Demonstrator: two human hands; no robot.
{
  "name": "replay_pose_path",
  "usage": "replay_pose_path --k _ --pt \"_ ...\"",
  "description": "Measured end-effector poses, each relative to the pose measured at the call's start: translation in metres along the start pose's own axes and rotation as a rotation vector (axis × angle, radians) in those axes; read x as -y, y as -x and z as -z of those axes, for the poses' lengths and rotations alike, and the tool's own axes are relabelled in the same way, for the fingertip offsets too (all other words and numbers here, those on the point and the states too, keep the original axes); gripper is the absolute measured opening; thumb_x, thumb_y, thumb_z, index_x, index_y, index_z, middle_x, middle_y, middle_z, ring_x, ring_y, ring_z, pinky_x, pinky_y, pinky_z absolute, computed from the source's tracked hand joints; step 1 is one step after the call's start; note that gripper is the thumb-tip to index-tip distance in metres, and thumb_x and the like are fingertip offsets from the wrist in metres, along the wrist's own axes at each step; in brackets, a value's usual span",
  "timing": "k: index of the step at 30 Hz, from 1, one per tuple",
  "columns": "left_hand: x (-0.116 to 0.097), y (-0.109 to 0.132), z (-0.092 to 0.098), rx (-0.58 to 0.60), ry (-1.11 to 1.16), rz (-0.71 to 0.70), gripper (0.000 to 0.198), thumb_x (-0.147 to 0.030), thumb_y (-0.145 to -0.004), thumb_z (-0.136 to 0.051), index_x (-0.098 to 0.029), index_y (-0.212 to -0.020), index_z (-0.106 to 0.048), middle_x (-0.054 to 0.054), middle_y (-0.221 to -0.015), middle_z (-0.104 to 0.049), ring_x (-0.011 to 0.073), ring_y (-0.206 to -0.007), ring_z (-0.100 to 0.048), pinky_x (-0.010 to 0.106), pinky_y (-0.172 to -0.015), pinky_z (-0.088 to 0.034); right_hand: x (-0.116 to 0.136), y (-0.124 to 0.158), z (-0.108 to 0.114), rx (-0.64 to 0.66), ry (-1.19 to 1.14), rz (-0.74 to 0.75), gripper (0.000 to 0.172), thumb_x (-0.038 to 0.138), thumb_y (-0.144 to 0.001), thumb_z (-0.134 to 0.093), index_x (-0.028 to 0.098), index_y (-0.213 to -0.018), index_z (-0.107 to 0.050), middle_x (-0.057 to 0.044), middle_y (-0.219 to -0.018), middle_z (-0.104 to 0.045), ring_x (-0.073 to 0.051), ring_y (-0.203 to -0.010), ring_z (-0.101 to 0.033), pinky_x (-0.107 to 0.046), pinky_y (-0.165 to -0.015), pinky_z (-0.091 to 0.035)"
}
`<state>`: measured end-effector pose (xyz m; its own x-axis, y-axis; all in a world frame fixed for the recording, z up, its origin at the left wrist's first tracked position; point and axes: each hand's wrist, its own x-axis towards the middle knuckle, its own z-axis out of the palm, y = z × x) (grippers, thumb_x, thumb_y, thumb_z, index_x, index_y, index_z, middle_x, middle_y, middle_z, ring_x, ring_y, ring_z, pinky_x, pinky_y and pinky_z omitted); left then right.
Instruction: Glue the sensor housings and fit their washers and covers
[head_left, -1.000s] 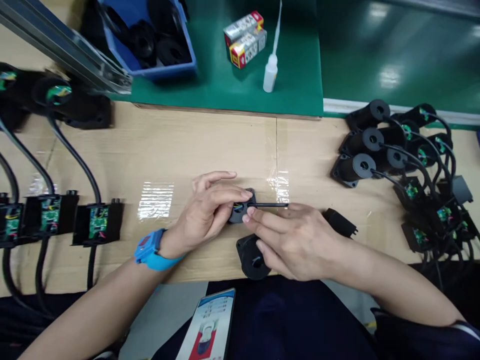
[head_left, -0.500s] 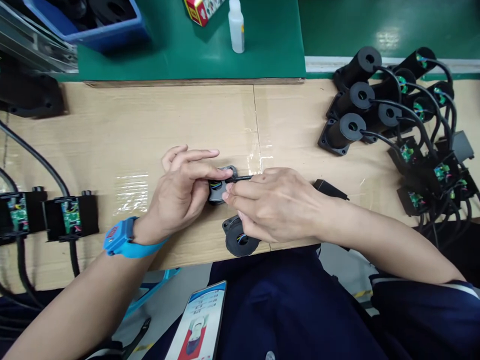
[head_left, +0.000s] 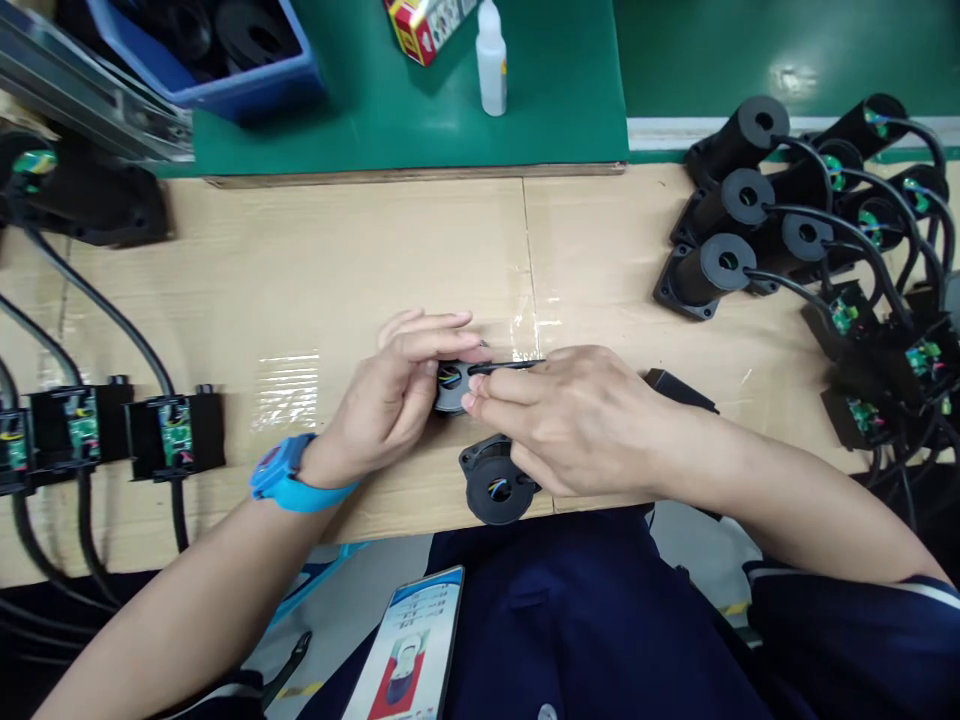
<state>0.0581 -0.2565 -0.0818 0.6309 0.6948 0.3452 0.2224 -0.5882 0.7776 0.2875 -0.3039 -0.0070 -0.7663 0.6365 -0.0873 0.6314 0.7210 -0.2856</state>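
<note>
My left hand grips a small dark round housing by its left side. Coloured wires show through the opening in its top. My right hand pinches a thin black cable at the housing's right edge. The fingertips of both hands nearly meet there, and they cover part of the housing. Just below my right hand, a second black round housing rests on the cardboard, with blue and yellow wires in its hole. A black box-shaped part lies partly hidden behind my right wrist.
Several black cylindrical housings with cables and circuit boards crowd the right side. Open black boxes with green boards stand at left. A blue bin, a white bottle and a colourful box are at the back. A phone lies below.
The whole view has shifted, so things appear slightly further right and lower. My left fingers have drawn a little closer together over the housing. Both hands keep their holds.
</note>
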Motion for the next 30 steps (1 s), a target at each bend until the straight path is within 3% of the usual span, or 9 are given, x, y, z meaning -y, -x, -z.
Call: replay_pose_path --k 4,7,11,14,20,25,30 --pt "-0.005 0.004 0.003 -0.013 0.172 0.16 0.057 -0.021 -0.107 -0.042 -0.034 -0.16 -0.027 0.009 -0.145 -0.061 0.0215 -0.133 -0.061 0.045 -0.114 -0.052 0.003 0.004 0.0 -0.039 0.018 -0.015 0.035 0.016 -0.099 -0.042 0.012 -0.127 -0.064 -0.012 -0.12 -0.073 -0.02 -0.076 -0.071 -0.037 -0.063 -0.053" --pt "-0.01 0.009 0.012 0.055 0.215 0.252 0.066 -0.025 -0.106 -0.046 -0.034 -0.164 -0.016 0.012 -0.146 -0.059 0.0244 -0.136 -0.059 0.047 -0.113 -0.053 0.006 0.006 -0.002 -0.07 0.027 -0.029 0.04 0.015 -0.098 -0.043 0.011 -0.133 -0.061 -0.012 -0.123 -0.074 -0.022 -0.081 -0.074 -0.039 -0.065 -0.057" --pt "-0.016 0.012 0.02 0.108 0.226 0.29 0.071 -0.025 -0.105 -0.05 -0.033 -0.165 -0.014 0.012 -0.142 -0.062 0.0259 -0.138 -0.057 0.053 -0.118 -0.048 0.006 0.008 -0.007 -0.157 0.025 -0.005 0.042 0.014 -0.095 -0.046 0.01 -0.133 -0.063 -0.012 -0.129 -0.073 -0.021 -0.087 -0.076 -0.037 -0.068 -0.06" --pt "-0.02 0.011 0.022 0.119 0.199 0.294 0.071 -0.024 -0.104 -0.051 -0.032 -0.165 -0.015 0.013 -0.142 -0.062 0.0258 -0.137 -0.058 0.052 -0.117 -0.049 0.005 0.008 -0.008 -0.208 0.011 0.011 0.043 0.012 -0.091 -0.049 0.008 -0.13 -0.065 -0.013 -0.129 -0.074 -0.021 -0.081 -0.076 -0.037 -0.067 -0.061" --pt "-0.022 0.008 0.02 0.08 0.074 0.187 0.066 -0.018 -0.104 -0.051 -0.032 -0.162 -0.023 0.01 -0.142 -0.065 0.0243 -0.14 -0.055 0.052 -0.117 -0.046 0.005 0.006 -0.007 -0.186 -0.012 0.011 0.046 0.013 -0.09 -0.048 0.007 -0.132 -0.065 -0.01 -0.131 -0.073 -0.022 -0.074 -0.075 -0.043 -0.068 -0.066" --pt "-0.015 0.009 0.015 -0.055 -0.098 -0.019 0.079 -0.009 -0.098 -0.056 -0.032 -0.163 -0.018 0.001 -0.118 -0.078 0.0244 -0.144 -0.05 0.056 -0.117 -0.037 0.007 0.006 -0.004 -0.16 -0.031 -0.004 0.049 0.012 -0.089 -0.046 0.008 -0.135 -0.064 -0.009 -0.131 -0.073 -0.023 -0.081 -0.077 -0.042 -0.071 -0.067" --pt "-0.018 0.005 0.015 -0.026 -0.277 -0.078 0.084 -0.006 -0.093 -0.054 -0.037 -0.163 -0.019 -0.005 -0.114 -0.08 0.0225 -0.141 -0.053 0.057 -0.123 -0.023 0.009 0.007 -0.001 -0.113 -0.066 -0.012 0.053 0.015 -0.088 -0.045 0.005 -0.138 -0.061 -0.014 -0.132 -0.072 -0.025 -0.091 -0.078 -0.041 -0.074 -0.067"
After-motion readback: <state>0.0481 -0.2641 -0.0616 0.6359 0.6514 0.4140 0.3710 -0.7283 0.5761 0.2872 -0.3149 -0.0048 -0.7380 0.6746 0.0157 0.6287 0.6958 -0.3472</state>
